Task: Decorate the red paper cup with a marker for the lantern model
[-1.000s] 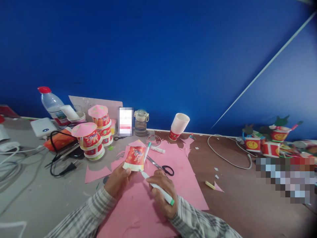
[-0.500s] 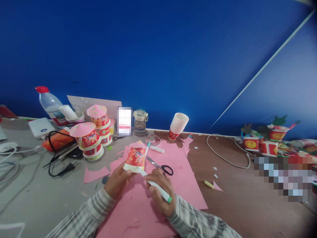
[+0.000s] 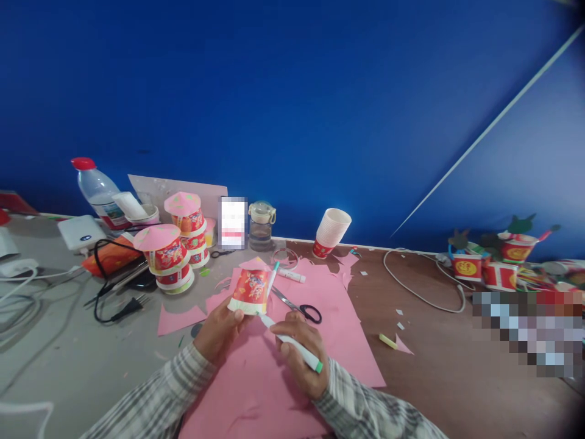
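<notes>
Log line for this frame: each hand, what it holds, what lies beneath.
left hand: grips red paper cup | right hand: grips white marker, tip near cup rim | beneath: pink paper sheet | beside: scissors

the person wears a long-sleeved shirt in a plaid weave, grey and off-white, with thin darker grey lines crossing to make large checks. the left sleeve [image 3: 150, 396] comes in from the bottom edge and ends at a cuff at the wrist; its cloth looks soft and lies in loose folds. the right sleeve [image 3: 370, 411] has the same check and is creased along the forearm, its cuff edge closing snugly about the wrist. beyond the cuffs the left hand [image 3: 219, 332] and the right hand [image 3: 299, 360] are bare. a short pale nail shows on each thumb.
</notes>
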Tool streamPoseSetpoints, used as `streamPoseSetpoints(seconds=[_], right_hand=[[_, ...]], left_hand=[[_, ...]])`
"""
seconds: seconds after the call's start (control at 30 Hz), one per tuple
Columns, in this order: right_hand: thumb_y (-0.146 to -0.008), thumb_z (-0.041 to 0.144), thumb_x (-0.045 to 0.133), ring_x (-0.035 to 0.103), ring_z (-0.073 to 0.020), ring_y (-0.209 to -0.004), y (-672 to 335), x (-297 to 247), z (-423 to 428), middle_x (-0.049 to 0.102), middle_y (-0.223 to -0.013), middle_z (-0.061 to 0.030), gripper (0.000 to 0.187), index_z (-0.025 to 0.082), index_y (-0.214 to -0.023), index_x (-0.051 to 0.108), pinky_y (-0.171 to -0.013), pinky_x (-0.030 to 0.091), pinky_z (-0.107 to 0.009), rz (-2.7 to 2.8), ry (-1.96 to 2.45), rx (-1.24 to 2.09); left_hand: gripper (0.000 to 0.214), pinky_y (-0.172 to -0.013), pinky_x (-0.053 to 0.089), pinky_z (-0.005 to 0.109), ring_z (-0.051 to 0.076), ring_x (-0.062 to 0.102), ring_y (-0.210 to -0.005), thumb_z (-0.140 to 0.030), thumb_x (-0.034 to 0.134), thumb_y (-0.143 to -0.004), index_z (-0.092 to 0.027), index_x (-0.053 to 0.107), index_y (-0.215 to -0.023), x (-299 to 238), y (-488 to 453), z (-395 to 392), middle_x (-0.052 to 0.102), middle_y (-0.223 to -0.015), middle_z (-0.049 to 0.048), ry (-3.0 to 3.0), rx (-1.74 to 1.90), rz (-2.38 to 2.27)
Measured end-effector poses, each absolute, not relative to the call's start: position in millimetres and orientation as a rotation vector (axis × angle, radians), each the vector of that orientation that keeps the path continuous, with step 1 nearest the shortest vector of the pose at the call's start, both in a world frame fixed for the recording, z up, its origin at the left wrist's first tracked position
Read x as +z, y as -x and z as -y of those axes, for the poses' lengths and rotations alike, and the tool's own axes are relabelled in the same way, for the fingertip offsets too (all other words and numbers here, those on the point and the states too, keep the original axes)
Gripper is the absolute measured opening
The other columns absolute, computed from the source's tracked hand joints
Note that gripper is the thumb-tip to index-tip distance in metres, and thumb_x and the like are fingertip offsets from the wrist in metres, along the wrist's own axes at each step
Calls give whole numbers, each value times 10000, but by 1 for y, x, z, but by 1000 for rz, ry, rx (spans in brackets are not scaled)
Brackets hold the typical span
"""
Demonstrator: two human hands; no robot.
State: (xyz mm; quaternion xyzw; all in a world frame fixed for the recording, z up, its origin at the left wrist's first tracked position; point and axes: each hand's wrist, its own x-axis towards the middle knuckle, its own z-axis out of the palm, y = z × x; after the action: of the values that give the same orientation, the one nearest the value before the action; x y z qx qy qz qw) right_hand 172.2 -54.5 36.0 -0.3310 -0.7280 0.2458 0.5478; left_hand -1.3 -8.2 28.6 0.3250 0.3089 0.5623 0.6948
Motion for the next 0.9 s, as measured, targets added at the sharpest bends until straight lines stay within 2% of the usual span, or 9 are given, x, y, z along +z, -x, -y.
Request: streamPoseSetpoints(seconds=[0.3, 0.9], right_hand=[[-826, 239, 464, 537, -181, -538, -174, 40, 53, 607, -541, -9, 226, 169, -906, 664, -607, 453, -337, 1653, 808, 639], [-831, 252, 476, 561, -187, -559, -170, 42, 52, 631, -589, -22, 226, 182, -953, 652, -607, 468, -328, 1669, 815, 662]], left_hand=[[444, -782, 385, 491, 362, 533, -882, -239, 694, -485, -113, 613, -903, 29, 1, 9, 671, -878, 179, -690, 1267, -657], [411, -760, 384, 517, 354, 560, -808, -207, 695, -474, -113, 624, -867, 32, -1, 10, 687, -776, 153, -703, 1261, -685]])
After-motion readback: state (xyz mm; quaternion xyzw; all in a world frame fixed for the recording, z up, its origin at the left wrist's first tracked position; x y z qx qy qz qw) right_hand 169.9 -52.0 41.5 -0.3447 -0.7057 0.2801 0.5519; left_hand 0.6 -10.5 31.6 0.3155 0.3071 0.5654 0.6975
